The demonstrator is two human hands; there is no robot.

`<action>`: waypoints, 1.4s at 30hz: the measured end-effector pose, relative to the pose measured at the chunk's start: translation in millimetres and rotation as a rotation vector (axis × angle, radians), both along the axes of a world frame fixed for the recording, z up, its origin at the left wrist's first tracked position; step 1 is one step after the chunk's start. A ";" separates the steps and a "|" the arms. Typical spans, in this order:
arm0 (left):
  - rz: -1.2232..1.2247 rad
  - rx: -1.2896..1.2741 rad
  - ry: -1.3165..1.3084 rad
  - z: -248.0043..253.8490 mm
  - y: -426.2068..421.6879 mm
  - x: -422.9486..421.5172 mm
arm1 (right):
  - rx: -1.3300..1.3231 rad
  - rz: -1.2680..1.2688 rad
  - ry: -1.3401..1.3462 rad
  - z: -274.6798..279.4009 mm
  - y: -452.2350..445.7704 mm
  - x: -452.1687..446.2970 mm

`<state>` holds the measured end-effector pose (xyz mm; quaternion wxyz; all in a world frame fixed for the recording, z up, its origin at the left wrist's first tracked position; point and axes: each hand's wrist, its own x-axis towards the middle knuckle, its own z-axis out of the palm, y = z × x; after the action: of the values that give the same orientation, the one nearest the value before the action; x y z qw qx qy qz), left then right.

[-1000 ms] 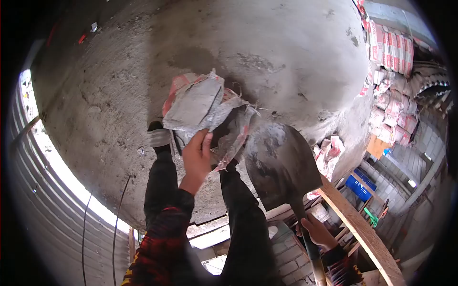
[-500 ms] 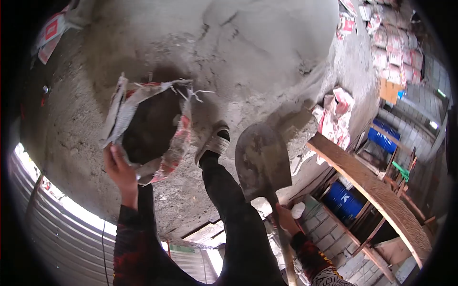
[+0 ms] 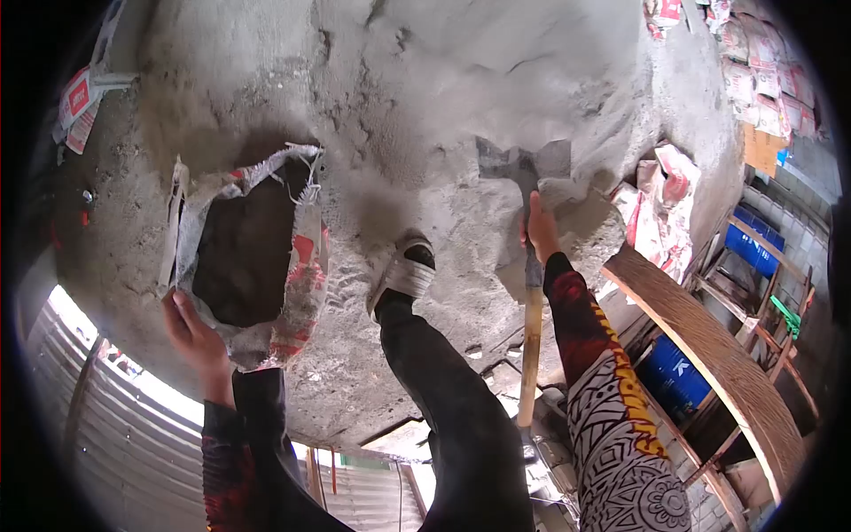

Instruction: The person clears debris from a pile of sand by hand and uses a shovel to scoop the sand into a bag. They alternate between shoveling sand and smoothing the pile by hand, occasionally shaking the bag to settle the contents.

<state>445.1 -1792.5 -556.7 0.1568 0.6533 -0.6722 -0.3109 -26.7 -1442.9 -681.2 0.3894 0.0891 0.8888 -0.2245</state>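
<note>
An open-topped woven sack (image 3: 304,266), white with red print and a frayed rim, stands on the ground at left with dark grey material inside. My left hand (image 3: 197,341) is closed on its near left edge. My right hand (image 3: 541,229) grips the shovel (image 3: 532,346) low on the shaft, just behind the blade. The blade reaches into the near edge of a pale grey powdery heap (image 3: 550,80), its tip partly buried. Between sack and shovel, my foot in a striped shoe (image 3: 409,273) rests on the ground.
A crumpled red and white sack (image 3: 665,208) lies right of the shovel. Beyond it are a curved wooden plank (image 3: 709,363), blue drums (image 3: 672,372) and stacked sacks (image 3: 767,75). Corrugated metal sheeting (image 3: 124,434) stands at lower left.
My right hand has pushed the shovel forward, from beside my leg to the heap, and the blade has gone into it. My left hand stays on the sack's edge.
</note>
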 end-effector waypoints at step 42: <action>0.093 0.305 0.442 49.7 -22.2 23.2 | 0.310 1.489 -0.153 285.0 -276.3 233.9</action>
<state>468.3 -1814.7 -507.1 0.2135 0.6159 -0.5365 -0.5360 207.2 -1719.2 -396.2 0.4816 -0.4646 0.7062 0.2312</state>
